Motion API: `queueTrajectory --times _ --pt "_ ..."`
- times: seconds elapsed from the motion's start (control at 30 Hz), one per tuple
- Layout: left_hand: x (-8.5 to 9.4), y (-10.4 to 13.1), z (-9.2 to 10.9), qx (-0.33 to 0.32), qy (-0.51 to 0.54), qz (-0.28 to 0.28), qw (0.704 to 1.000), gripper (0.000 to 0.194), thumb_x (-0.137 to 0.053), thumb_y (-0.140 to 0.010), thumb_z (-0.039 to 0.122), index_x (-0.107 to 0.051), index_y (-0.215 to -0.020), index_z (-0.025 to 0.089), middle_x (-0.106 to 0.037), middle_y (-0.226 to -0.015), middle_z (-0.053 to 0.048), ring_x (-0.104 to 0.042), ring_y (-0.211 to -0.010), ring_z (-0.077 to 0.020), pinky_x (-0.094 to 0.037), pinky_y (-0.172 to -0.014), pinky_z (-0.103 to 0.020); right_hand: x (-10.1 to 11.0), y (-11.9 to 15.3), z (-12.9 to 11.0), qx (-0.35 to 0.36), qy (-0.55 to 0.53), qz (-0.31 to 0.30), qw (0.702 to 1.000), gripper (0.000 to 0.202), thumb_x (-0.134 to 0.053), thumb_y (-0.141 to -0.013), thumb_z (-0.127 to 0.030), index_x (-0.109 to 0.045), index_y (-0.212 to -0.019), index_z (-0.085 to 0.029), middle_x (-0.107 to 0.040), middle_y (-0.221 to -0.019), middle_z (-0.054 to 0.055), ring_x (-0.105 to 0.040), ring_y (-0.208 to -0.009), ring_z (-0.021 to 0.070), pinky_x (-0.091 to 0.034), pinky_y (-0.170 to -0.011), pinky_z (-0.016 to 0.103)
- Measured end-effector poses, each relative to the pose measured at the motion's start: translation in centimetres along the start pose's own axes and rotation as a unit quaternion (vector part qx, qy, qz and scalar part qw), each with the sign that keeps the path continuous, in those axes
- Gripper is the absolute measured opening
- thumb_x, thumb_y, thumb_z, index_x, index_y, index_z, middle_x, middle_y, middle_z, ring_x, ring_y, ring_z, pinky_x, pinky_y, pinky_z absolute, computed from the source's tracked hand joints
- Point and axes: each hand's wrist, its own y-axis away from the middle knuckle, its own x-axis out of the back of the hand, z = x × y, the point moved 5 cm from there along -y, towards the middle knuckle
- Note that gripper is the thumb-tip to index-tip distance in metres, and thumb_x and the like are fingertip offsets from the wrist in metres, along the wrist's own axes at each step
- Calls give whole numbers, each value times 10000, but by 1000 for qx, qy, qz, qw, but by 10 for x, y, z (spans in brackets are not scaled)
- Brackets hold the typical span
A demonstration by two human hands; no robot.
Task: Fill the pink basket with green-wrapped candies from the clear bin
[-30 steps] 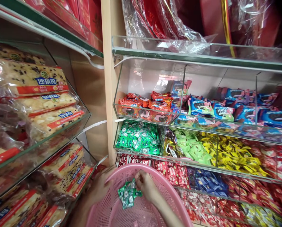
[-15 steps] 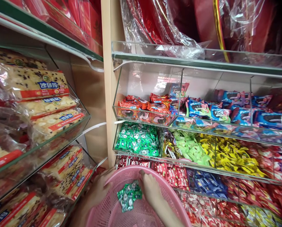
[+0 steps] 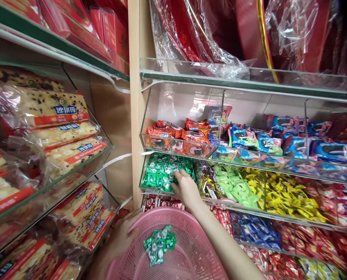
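A pink plastic basket with a mesh wall is held at its left rim by my left hand, the thumb over the edge. Inside lies a small heap of green-wrapped candies. Over the front glass of a shelf bin reaches my right hand. Its thumb and fingers are bent and apart, at the surface of the green candies filling that bin. I see no candy clearly held in it.
Right of that bin are light green candies and yellow candies. Red and blue packaged cookies sit one shelf up behind glass. Packaged pastries fill slanted shelves at left. A wooden post separates both units.
My right hand has moved up and out of the basket to the green candies' bin. My left hand stays on the basket's rim.
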Motion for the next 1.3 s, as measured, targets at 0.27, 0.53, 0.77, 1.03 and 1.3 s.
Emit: queueTrajectory --times 0.27,0.53,0.77,1.03,1.3 --pt "-1 0 0 -8 -23 -19 1000 454 -562 -771 195 -576 -1223 222 -538 -1338 -76 -458 -1257 -260 -311 -1095 -439 -6 -5 -3 23 42 -5 999 190 -475 -865 -205 -610 -1000 -208 -545 -989 64 -507 -938 186 -367 -675 241" --pt "-2 -1 -2 -24 -36 -16 999 454 -566 -775 210 -568 -1229 227 -555 -1322 -76 -472 -1245 -262 -329 -1084 -442 3 -2 3 24 42 31 998 262 -386 -923 -214 -648 -903 -213 -567 -873 47 -528 -837 154 -340 -626 228" --pt "-2 -1 -1 -26 -35 -11 999 458 -564 -772 195 -569 -1229 227 -562 -1314 -79 -481 -1236 -265 -337 -1075 -454 16 1 8 9 -58 156 986 256 -386 -925 -232 -634 -968 -185 -584 -883 56 -546 -793 154 -380 -671 231" --pt "0 0 4 -25 -44 -13 999 455 -553 -769 192 -575 -1221 235 -564 -1312 -69 -498 -1222 -256 -348 -1074 -438 34 29 -4 45 -304 207 929 232 -439 -889 -248 -658 -933 -186 -619 -833 46 -561 -741 147 -419 -682 251" --pt "-2 -1 8 -31 -43 -23 998 472 -554 -762 189 -566 -1232 224 -560 -1318 -62 -484 -1236 -245 -339 -1085 -413 -44 73 -6 -51 -412 -17 910 198 -494 -802 -271 -639 -716 -169 -584 -613 -5 -480 -547 118 -352 -520 222"
